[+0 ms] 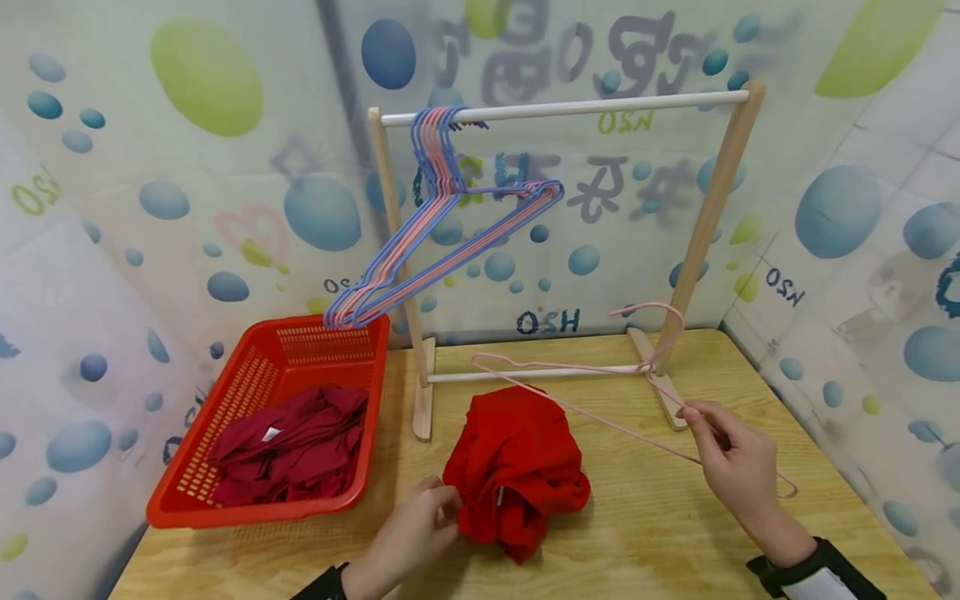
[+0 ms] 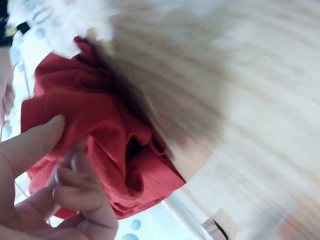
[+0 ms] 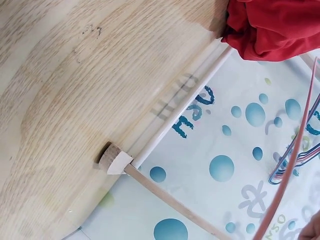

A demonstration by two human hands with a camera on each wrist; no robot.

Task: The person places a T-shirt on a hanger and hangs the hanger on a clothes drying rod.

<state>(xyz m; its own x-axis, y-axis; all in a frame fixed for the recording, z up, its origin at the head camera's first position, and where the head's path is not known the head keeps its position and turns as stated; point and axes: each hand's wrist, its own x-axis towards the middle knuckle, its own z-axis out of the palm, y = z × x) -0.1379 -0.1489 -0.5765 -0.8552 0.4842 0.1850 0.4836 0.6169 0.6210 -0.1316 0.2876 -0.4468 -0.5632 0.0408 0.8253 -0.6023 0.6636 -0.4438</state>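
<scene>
The left grip (image 1: 414,527) touches red cloth (image 1: 525,458) on the counter (image 1: 645,525). The right grip (image 1: 738,462) pinches a pink hanger (image 1: 647,367). Other hangers (image 1: 441,171) hang on the rack (image 1: 600,107).

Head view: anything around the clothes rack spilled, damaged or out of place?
Nothing stands out as spilled, damaged or misplaced. The hung hangers bunch at the left end of the white rail, and the red garment lies crumpled on the table. One pink hanger is off the rail, but the right hand grips it.

Bright red cloth (image 1: 522,467), pale pink hanger (image 1: 647,367)
</scene>
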